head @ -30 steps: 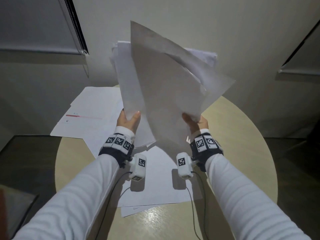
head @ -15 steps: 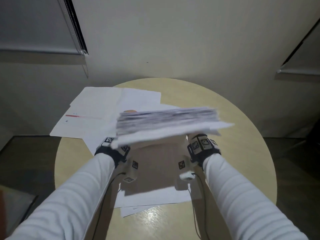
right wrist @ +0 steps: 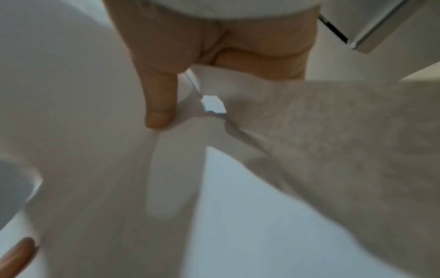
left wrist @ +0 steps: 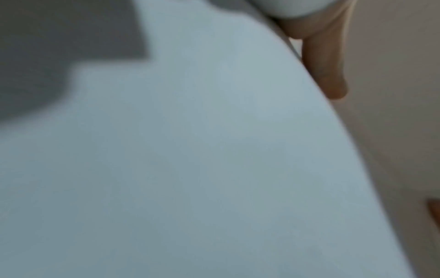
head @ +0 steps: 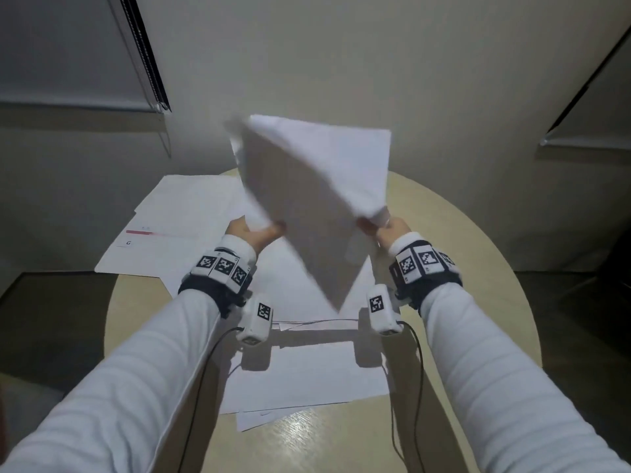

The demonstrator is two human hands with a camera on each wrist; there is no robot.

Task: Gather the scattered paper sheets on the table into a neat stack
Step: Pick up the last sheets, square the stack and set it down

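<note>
A bundle of white paper sheets [head: 314, 199] stands tilted upright above the round table [head: 478, 268], one corner pointing down. My left hand [head: 254, 233] grips its left edge and my right hand [head: 382, 228] pinches its right edge. In the left wrist view the paper [left wrist: 190, 169] fills the frame beside one finger [left wrist: 326, 65]. In the right wrist view my thumb [right wrist: 159, 97] presses on the creased sheets [right wrist: 333, 141]. More loose sheets [head: 307, 377] lie flat under my wrists, and others [head: 177, 227] lie at the table's far left, one with a red line.
The pale wooden table is small and round; its left sheets overhang the edge. A wall stands close behind, with window blinds [head: 68, 63] at upper left and another blind [head: 594, 124] at upper right. Dark floor surrounds the table.
The bundle, upright a second ago, was dropped flat and low over the table, and is now raised and tilted upright again. Both hands kept hold of it.
</note>
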